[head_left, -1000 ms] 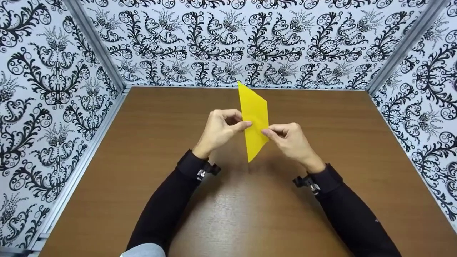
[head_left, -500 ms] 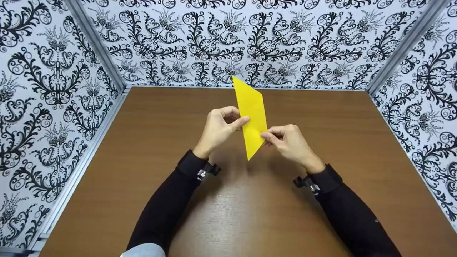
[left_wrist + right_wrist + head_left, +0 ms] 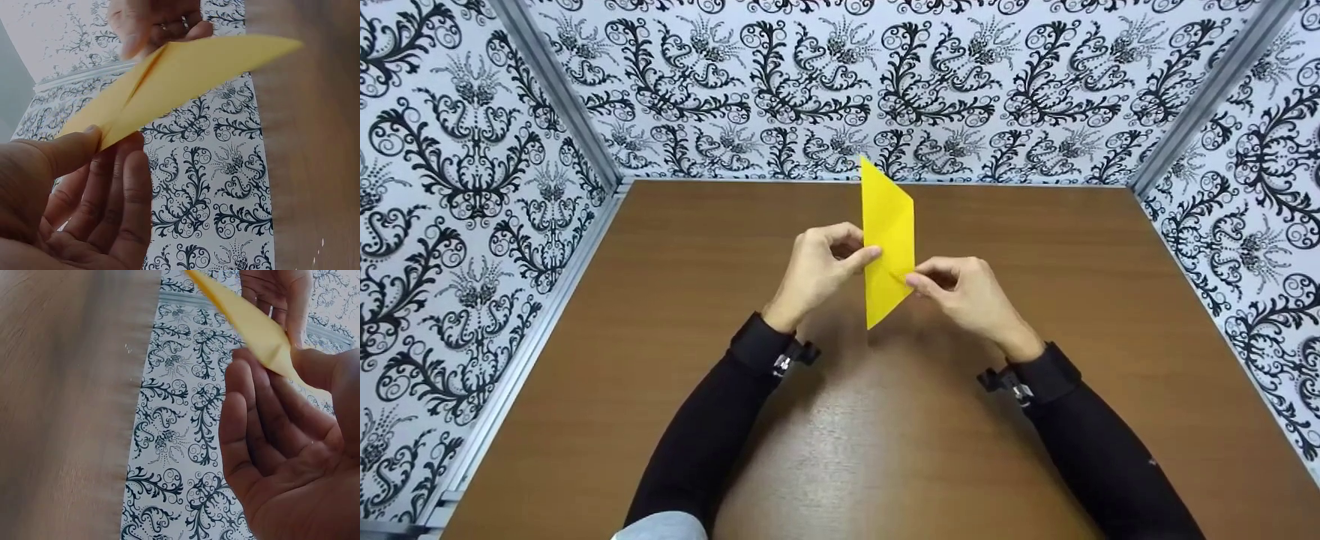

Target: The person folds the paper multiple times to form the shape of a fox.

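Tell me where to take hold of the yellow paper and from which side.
Pinch the yellow paper near its upper tip, probably from above: it is a thin sheet held upright, and the left grip and right grip hold its side edges lower down.

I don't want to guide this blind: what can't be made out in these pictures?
Head view: the far face of the thin yellow four-sided sheet is turned away; the sheet hides the bare left hand's fingertips.
Left wrist view: the top edge cuts off part of the bare right hand.
Right wrist view: the top edge crops one tip of the sheet.
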{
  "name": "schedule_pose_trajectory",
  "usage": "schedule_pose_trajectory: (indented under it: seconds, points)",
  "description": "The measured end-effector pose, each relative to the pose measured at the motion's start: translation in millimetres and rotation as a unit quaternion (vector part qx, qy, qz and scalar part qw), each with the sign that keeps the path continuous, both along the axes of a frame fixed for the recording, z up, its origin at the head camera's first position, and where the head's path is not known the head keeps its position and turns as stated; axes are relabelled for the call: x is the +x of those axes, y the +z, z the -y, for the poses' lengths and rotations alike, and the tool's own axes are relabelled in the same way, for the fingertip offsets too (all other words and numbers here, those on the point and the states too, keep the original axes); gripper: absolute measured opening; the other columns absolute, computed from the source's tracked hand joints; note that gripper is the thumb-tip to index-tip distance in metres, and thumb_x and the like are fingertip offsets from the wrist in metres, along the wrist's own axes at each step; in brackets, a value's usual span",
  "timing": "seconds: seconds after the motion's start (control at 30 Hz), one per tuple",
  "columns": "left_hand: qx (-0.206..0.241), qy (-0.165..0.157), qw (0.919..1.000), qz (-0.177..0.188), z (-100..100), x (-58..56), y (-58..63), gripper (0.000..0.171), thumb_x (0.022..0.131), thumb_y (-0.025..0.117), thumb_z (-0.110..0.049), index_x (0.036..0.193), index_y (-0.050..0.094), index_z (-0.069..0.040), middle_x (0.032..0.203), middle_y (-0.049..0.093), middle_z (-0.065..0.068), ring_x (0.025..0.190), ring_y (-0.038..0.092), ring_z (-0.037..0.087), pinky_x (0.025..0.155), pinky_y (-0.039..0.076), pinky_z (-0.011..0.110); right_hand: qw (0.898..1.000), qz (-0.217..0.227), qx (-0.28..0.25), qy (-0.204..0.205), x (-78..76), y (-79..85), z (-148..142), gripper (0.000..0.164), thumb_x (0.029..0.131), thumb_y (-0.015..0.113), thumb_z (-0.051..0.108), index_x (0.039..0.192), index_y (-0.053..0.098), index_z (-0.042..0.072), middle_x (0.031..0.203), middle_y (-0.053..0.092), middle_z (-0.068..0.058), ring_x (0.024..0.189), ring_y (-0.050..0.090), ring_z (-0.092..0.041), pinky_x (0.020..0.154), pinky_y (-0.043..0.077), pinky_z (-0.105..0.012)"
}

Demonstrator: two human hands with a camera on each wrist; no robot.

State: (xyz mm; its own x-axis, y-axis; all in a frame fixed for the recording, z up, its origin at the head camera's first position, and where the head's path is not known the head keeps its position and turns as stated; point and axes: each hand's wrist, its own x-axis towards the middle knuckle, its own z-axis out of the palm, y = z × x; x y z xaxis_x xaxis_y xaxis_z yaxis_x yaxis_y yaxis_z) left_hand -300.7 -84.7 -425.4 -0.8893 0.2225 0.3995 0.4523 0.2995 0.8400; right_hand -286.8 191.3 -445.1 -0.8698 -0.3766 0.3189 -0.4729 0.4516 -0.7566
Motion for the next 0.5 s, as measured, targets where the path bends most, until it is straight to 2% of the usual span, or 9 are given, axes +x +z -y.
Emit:
schedule_pose_trajectory:
  seconds: [0.1,0.2,0.37,0.5]
  points:
    - [-0.043,0.001,0.9991,-0.001,0.4,-0.2,-1.4,0.017,0.106,0.090,-0.022,0.113,0.089,-0.007,0.103,0.089,0.008,0.084,0.078,0.017,0.078,0.062,0.026,1.000,0.002,-0.020,-0.020,-1.0,2.1,0.4,0.021,0.111,0.084,0.028,0.123,0.090,0.012,0.109,0.090,-0.009,0.091,0.080,-0.028,0.081,0.061,-0.017]
    - [-0.077,-0.002,0.9970,0.003,-1.0,0.9,-3.3,0.019,0.107,0.087,-0.023,0.116,0.088,-0.007,0.107,0.089,0.009,0.089,0.079,0.022,0.082,0.063,0.027,0.998,0.004,-0.039,-0.040,-2.7,4.5,-1.2,0.025,0.112,0.083,0.027,0.129,0.088,0.009,0.116,0.089,-0.010,0.096,0.080,-0.029,0.085,0.062,-0.016]
    - [-0.113,-0.011,0.9935,0.010,-3.6,1.2,-7.5,0.019,0.109,0.084,-0.026,0.118,0.089,-0.010,0.106,0.089,0.005,0.092,0.079,0.020,0.085,0.063,0.028,0.995,0.016,-0.074,-0.063,-4.2,9.5,-7.3,0.031,0.112,0.082,0.027,0.136,0.083,0.006,0.123,0.086,-0.014,0.104,0.080,-0.023,0.092,0.064,-0.018]
    - [-0.135,-0.027,0.9902,0.024,-6.4,0.7,-10.6,0.018,0.109,0.084,-0.024,0.120,0.090,-0.010,0.104,0.089,0.004,0.089,0.075,0.018,0.082,0.059,0.025,0.992,0.020,-0.096,-0.074,-6.4,11.2,-12.9,0.034,0.112,0.082,0.023,0.140,0.079,0.004,0.123,0.082,-0.016,0.104,0.078,-0.018,0.091,0.065,-0.017]
